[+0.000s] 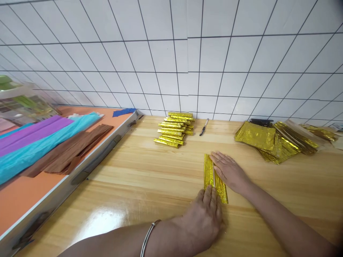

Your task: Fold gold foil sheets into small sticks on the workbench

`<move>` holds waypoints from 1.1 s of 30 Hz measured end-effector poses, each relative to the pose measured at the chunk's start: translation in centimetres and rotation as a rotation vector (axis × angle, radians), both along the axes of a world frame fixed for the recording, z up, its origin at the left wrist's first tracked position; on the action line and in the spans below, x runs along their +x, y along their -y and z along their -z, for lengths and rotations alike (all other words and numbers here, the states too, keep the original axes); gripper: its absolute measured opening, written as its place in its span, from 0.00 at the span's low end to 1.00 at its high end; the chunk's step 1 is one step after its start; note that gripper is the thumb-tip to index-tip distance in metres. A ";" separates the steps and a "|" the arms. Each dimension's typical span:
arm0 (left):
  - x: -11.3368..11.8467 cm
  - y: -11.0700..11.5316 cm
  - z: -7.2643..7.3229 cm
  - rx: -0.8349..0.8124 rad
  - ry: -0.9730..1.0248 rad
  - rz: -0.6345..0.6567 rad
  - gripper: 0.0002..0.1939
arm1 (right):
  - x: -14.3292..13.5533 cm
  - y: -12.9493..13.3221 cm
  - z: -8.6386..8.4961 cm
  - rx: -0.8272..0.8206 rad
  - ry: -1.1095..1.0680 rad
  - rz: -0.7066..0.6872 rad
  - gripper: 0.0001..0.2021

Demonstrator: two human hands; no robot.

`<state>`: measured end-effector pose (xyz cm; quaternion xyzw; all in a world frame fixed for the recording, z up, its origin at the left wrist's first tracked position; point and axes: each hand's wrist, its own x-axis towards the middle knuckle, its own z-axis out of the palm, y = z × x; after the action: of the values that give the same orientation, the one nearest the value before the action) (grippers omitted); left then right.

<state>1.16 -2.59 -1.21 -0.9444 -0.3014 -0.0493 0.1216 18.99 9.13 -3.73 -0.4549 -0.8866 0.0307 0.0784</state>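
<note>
A gold foil paper sheet [208, 170] lies on the wooden table in front of me, with a folded strip and a pale line running lengthwise down its middle. My left hand [205, 214], a silver bangle at its wrist, presses its fingers down on the near end of the foil; the thumb is hidden. Across the far right part of the foil rests my right hand [227, 171], open, fingers stretched out and lying flat. Neither hand is wrapped round anything.
Folded gold foil strips [171, 130] are stacked near the tiled wall, beside a pen [204, 127]. Loose gold foil sheets [255, 137] lie in piles at the right. On the left, an orange raised surface [88, 116] holds purple, turquoise and brown crepe paper [80, 150].
</note>
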 end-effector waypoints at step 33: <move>-3.3 -5.3 -1.7 -0.299 0.066 -0.192 0.03 | 1.9 2.2 -5.4 0.018 0.164 0.051 0.02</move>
<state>-2.12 2.70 0.51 -0.9167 -0.3981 -0.0232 -0.0261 20.89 6.96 1.66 -0.4777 -0.8783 -0.0166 0.0103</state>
